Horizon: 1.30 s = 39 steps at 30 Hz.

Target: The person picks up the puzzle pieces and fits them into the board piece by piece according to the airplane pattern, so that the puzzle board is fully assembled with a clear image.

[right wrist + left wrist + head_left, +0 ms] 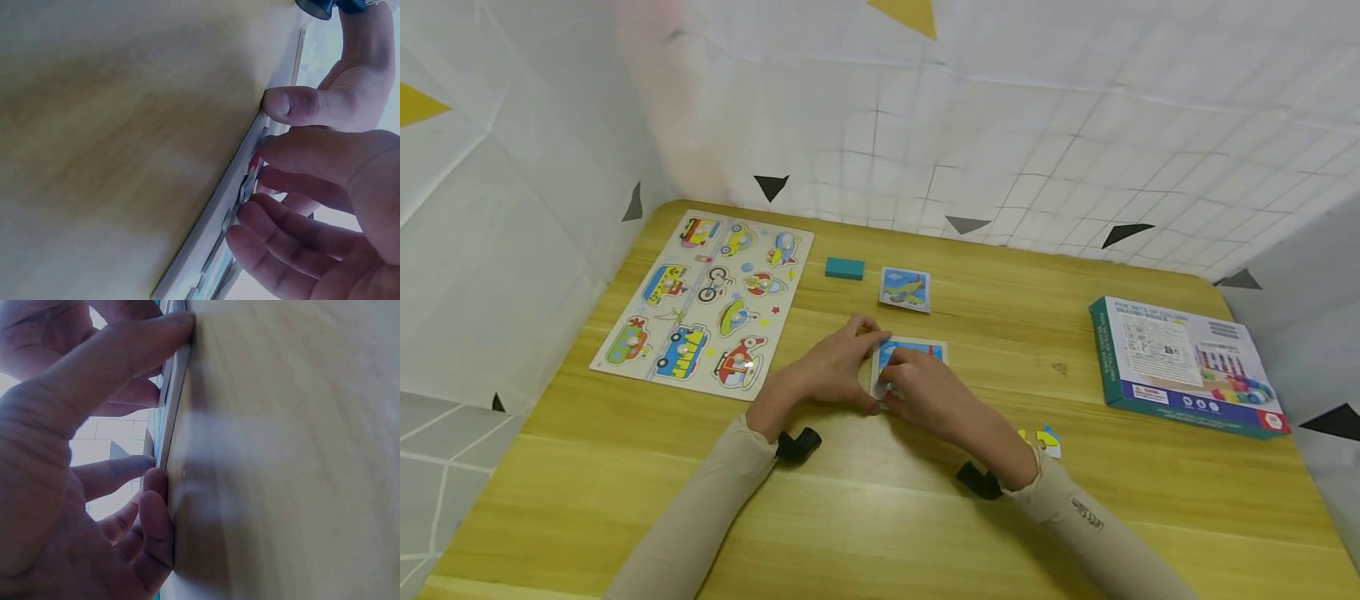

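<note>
A small square jigsaw puzzle in a light-rimmed tray (875,372) lies on the table between my hands, its blue and red picture partly covered by them. My left hand (826,367) grips the tray's left side, thumb at the near corner and fingers at the far one. In the left wrist view the thumb presses the tray's edge (173,419). Over the tray's near left part, my right hand (928,396) pinches with thumb and forefinger at a puzzle piece (253,161) that shows red, mostly hidden. Its other fingers are bent over the pieces.
Loose yellow and blue puzzle pieces (1049,442) lie beside my right wrist. Behind the tray are an aeroplane picture card (906,289) and a teal block (845,268). A vehicle peg board (775,333) lies left; a green-sided box (1187,367) lies right.
</note>
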Motion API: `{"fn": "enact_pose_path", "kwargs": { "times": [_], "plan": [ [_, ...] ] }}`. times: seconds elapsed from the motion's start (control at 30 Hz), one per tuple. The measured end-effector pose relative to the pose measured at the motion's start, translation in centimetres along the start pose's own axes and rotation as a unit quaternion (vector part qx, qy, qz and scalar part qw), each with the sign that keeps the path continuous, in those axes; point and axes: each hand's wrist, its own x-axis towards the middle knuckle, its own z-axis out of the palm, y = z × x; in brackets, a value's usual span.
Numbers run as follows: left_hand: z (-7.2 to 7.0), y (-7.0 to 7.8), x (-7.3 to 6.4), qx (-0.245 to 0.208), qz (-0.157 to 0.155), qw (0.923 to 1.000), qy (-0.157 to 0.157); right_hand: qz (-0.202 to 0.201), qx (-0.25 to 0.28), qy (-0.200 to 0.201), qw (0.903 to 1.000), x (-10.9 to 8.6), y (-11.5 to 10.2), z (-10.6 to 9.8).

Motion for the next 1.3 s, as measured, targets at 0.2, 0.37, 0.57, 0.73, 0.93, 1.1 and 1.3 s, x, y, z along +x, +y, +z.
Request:
{"fn": "enact_pose_path", "kwargs": {
  "times": [0.2, 0.37, 0.57, 0.73, 0.93, 1.1, 1.3],
  "plan": [
    [0.1, 0.1, 0.1, -0.001, 0.003, 1.0, 0.001, -0.005, -0.015, -0.027, 0.9995, 0.1, 0.0, -0.4],
    [0.1, 0.0, 0.1, 0.0, 0.001, 1.0, -0.005, -0.005, -0.007, -0.045, 0.999, 0.2, -0.1, -0.6],
    [0.2, 0.0, 0.3, 0.0, 0.003, 1.0, -0.005, -0.012, -0.011, -0.04, 0.999, 0.3, 0.1, -0.7],
    [0.1, 0.1, 0.3, 0.002, 0.007, 0.9999, -0.008, -0.014, -0.008, -0.04, 0.9991, 0.3, 0.2, -0.7],
    [0.0, 0.0, 0.2, 0.013, 0.002, 0.9999, -0.006, -0.025, 0.001, -0.018, 0.9995, 0.0, 0.3, -0.5],
    [0.0, -0.1, 0.1, 0.013, 0.0, 0.9999, -0.006, -0.031, -0.008, 0.009, 0.9995, -0.5, 0.3, 0.0],
    [-0.1, 0.0, 0.0, 0.012, -0.002, 0.9999, -0.007, -0.025, -0.008, 0.007, 0.9996, -0.7, 0.3, 0.3]
  ]
}}
